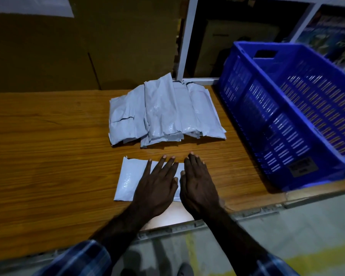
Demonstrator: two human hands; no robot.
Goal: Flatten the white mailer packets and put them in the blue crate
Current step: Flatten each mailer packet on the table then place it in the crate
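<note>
Left hand (156, 187) and right hand (197, 184) flat, fingers straight, gripping nothing. Pressing white mailer packet (129, 180) near counter's (48, 136) front edge. Long axis along that edge.

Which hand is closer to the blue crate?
The right hand. It lies flat on the near packet's right end, on the side facing the blue crate. The left hand presses the same packet's middle, one hand further from the crate.
</note>
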